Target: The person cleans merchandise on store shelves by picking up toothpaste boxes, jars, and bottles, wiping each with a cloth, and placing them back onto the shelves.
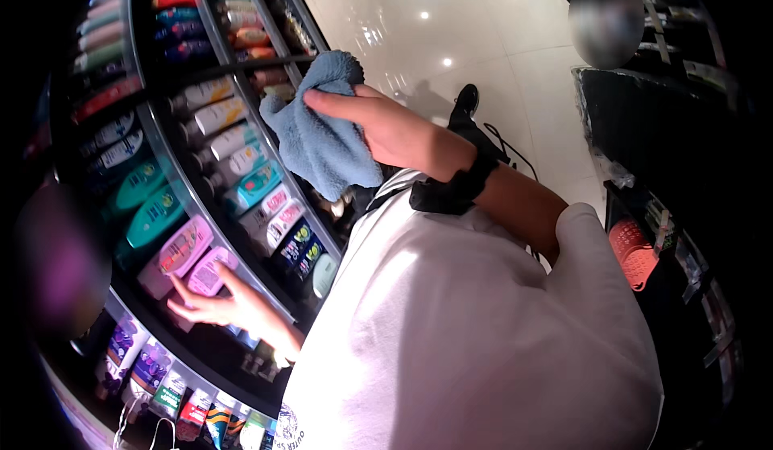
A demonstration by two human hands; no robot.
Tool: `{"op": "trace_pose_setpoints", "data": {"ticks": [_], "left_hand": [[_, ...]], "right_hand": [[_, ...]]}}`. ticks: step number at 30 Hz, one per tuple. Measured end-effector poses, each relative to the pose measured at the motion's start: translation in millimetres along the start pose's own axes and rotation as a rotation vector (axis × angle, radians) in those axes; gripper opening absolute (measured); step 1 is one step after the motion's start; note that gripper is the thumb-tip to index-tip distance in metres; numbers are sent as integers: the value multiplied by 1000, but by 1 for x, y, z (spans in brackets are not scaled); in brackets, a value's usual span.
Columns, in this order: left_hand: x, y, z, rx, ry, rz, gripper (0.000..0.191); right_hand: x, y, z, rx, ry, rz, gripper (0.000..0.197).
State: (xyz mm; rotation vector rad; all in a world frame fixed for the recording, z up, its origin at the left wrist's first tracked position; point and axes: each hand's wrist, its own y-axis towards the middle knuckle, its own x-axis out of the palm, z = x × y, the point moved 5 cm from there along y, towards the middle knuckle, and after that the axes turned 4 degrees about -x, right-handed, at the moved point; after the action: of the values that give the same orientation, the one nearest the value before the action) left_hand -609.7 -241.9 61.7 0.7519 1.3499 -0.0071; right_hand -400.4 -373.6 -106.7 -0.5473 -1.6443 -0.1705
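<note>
A crumpled blue-grey cloth [329, 130] is bunched in my right hand [392, 127], with the thumb pressed on top. The cloth hangs in front of the shelf's front edge. Lower on the left, my left hand [226, 305] reaches to a pink bottle [208, 272], thumb over its near side and forefinger by its lower end. Whether the fingers grip that bottle I cannot tell. Its small-print label faces up. Right beside it is a second pink bottle [186, 245]. Teal bottles [156, 214] continue the same row.
Packed shelves with clear front strips [181, 190] run along the left. White bottles [220, 115] fill another row; tubes and packs [148, 365] hang or stand at lower left. Pale tiled floor [507, 21] lies beyond my shoe [466, 98]. A dark display with a coral basket [631, 254] is at right.
</note>
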Motion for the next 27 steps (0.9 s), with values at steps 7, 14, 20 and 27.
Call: {"op": "trace_pose_setpoints", "data": {"ticks": [7,14,20,27], "left_hand": [[19,-40,204,445,-489,-458,63],[29,-112,361,1081,-688,-679,64],[-25,-212,488,1507,-824,-654,68],[-85,-317,583,1751,-1166,-863,66]], "right_hand": [[-31,-82,-118,-194,165,-145,44],[-99,-233,-183,-713,390,-19,43],[-139,-391,-172,-1299,591,139,49],[-147,-497,-205,-1747,469,78,59]]}}
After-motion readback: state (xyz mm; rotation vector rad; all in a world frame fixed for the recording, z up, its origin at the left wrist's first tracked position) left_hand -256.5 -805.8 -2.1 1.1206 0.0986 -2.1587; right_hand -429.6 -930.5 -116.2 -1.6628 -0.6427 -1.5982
